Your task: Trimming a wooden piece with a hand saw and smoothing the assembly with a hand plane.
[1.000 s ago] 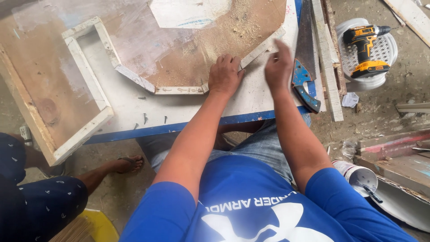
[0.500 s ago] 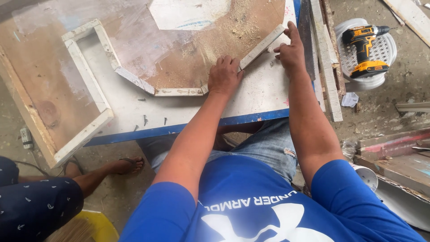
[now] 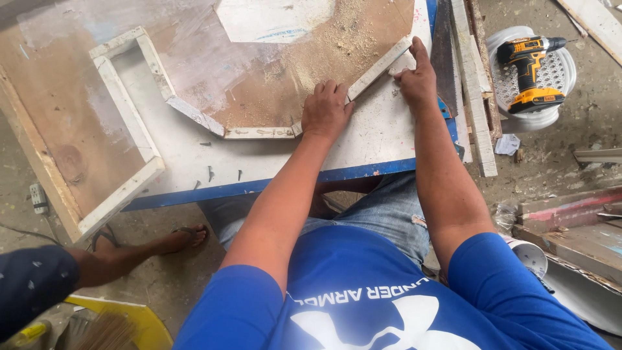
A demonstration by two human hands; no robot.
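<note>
The left hand (image 3: 326, 109) is pressing down, fingers curled together, on the near end of a white wooden strip (image 3: 379, 67) lying on the worktop (image 3: 363, 146). The right hand (image 3: 416, 79) is resting just beside the strip's far end, thumb stretched along it. A handsaw (image 3: 443, 45) is lying right of that hand, a yellow drill (image 3: 531, 65) farther right.
</note>
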